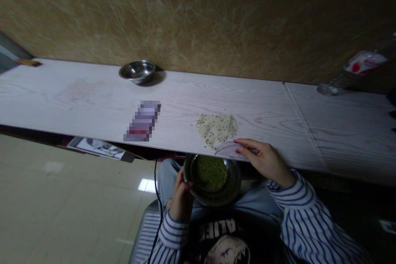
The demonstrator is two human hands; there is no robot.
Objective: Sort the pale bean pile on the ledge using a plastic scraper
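Left hand (182, 198): grips bowl (234, 185) by the rim, thumb on top.
Right hand (268, 160): pinches sheet (229, 149) (thin, faintly lined) beside grains (217, 128).
Bowl: holds green beans (211, 172), just below the table (77, 99)'s front edge, over the lap.
Grains: lie in a pale, dark-flecked patch on the table.
Small bowl (136, 77): stands near wall (216, 20).
Bottle (355, 68): stands far right.

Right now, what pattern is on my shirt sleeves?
White with dark blue stripes on the sleeves, showing best in the head view.
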